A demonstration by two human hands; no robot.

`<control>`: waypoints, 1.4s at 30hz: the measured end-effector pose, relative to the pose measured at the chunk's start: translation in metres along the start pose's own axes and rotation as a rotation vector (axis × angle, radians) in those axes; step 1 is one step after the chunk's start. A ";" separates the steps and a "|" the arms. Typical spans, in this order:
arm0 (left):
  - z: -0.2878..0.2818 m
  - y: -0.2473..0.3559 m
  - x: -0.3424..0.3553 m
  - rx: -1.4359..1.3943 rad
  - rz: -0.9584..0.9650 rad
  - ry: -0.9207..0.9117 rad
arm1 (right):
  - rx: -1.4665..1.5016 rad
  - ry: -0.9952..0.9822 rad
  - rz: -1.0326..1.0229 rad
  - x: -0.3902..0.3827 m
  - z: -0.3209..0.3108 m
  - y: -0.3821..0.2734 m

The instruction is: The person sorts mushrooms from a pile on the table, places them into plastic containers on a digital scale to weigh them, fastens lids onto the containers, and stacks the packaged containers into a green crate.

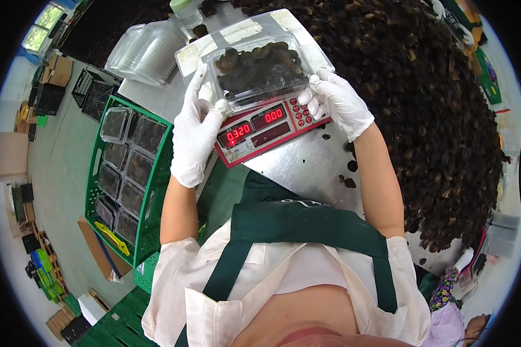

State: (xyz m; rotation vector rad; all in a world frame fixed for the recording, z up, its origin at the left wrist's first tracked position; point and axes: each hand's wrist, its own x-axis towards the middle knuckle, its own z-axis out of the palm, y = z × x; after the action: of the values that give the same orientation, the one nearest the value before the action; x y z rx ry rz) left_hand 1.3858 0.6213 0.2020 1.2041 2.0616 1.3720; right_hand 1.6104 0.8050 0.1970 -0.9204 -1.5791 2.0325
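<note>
Two gloved hands | left grip [195,130], right grip [337,99] clasp clamshell box [257,69] ends | on scale [266,130]

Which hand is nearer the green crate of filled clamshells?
Left. The left hand grips the near-left edge of the clear clamshell on the scale, just right of the green crate. The right hand holds the clamshell's far side.

You are looking at a clear clamshell [259,68] of dark pieces sitting on the scale [270,128], whose red screens [255,127] are glowing. Empty clamshells [145,52] are stacking behind; filled ones [127,173] are lying in the green crate [156,231] at left.
</note>
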 end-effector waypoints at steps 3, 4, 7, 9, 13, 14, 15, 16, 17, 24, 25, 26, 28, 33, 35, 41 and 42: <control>0.004 0.006 0.007 -0.505 -0.154 -0.188 | 0.040 -0.014 -0.005 -0.001 0.003 0.001; 0.004 0.006 0.004 -0.499 -0.148 -0.176 | 0.037 -0.001 -0.018 -0.003 0.004 0.001; 0.007 0.001 -0.006 -0.828 -0.120 -0.139 | 0.052 0.002 -0.043 -0.012 0.013 0.002; 0.012 0.001 -0.020 -0.913 -0.150 0.005 | 0.070 -0.028 -0.053 -0.021 0.023 0.005; -0.005 -0.009 -0.050 -0.902 -0.172 0.012 | 0.111 -0.023 -0.112 -0.036 0.042 0.016; -0.010 -0.009 -0.058 -0.905 -0.190 0.025 | 0.104 -0.033 -0.121 -0.043 0.049 0.013; -0.018 -0.012 -0.066 -0.933 -0.140 0.001 | 0.114 -0.021 -0.110 -0.048 0.053 0.014; -0.027 -0.003 -0.075 -1.003 -0.182 0.014 | 0.077 -0.093 -0.104 -0.054 0.060 0.007; -0.038 -0.016 -0.084 -1.055 -0.158 0.062 | 0.045 -0.122 -0.110 -0.060 0.076 0.000; -0.155 -0.099 -0.113 -1.315 0.053 0.560 | -0.184 -0.206 -0.114 -0.068 0.125 -0.021; -0.174 -0.116 -0.116 -1.235 0.041 0.712 | -0.234 -0.153 -0.096 -0.069 0.120 -0.018; -0.193 -0.137 -0.116 -1.150 0.028 0.858 | -0.284 -0.096 -0.078 -0.070 0.110 -0.015; -0.239 -0.210 -0.114 -1.110 0.071 1.059 | -0.295 0.000 -0.084 -0.080 0.091 -0.013; -0.278 -0.306 -0.082 -1.081 -0.266 1.165 | -0.219 0.228 -0.118 -0.104 0.004 0.023; -0.273 -0.317 -0.054 -1.106 -0.331 0.774 | -0.179 0.344 -0.111 -0.119 -0.023 0.036; -0.139 -0.126 0.123 0.206 0.296 0.443 | -0.073 0.627 -0.137 -0.163 -0.076 0.070; -0.147 -0.122 0.144 0.634 0.430 0.342 | -0.085 0.637 -0.121 -0.160 -0.077 0.065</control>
State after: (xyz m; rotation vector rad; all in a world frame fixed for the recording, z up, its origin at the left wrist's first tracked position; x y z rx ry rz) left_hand 1.1483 0.6394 0.1798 1.8646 2.7211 1.1825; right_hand 1.7824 0.7336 0.1638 -1.3037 -1.3221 1.3947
